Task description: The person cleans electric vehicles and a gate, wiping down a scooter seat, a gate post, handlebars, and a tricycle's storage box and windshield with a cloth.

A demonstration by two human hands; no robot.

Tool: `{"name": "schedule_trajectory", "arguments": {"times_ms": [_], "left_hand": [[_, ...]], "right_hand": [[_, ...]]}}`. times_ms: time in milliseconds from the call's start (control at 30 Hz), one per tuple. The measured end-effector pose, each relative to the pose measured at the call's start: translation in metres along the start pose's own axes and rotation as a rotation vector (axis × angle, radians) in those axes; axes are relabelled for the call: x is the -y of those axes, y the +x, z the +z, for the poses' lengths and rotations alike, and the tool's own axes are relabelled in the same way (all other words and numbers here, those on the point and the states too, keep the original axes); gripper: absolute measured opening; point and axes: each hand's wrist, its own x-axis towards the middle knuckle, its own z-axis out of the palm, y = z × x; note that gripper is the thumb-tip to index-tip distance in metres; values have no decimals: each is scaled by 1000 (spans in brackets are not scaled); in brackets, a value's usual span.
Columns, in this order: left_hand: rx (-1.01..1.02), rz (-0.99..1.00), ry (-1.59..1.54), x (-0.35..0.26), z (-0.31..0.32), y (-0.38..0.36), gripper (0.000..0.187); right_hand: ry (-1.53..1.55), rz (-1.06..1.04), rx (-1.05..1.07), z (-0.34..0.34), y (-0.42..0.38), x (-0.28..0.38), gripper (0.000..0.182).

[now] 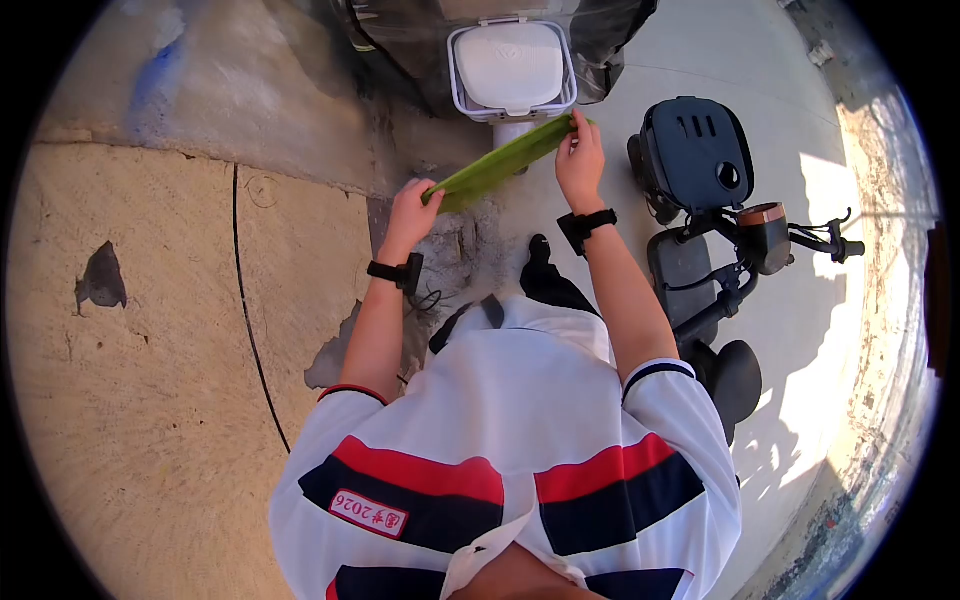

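Observation:
A green cloth [505, 164] is stretched between my two hands, slanting up from left to right. My left hand [410, 212] pinches its lower left end, thumb against fingers. At the upper right end, my right hand [581, 165] grips the other corner. Just beyond the cloth is a white basket [460, 95] with a white lid-like piece [512, 65] in it. My right hand is close below the basket's lower right corner, apart from it as far as I can see. Both wrists wear black straps.
A dark covering [410, 50] surrounds the basket on its left side. On the right stands a scooter or bike with a black front box [697, 150] and a handlebar [815, 240]. A black cable [243, 290] runs down the tan wall [170, 400] on the left.

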Motion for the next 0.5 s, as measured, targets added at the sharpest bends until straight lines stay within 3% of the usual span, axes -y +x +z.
{"name": "schedule_trajectory", "arguments": {"times_ms": [300, 500], "left_hand": [[-207, 39, 31, 1, -8, 82, 14], [-189, -79, 98, -12, -6, 115, 12]], "right_hand": [[142, 90, -8, 31, 72, -31, 19], [99, 179, 1, 41, 92, -62, 14]]}}
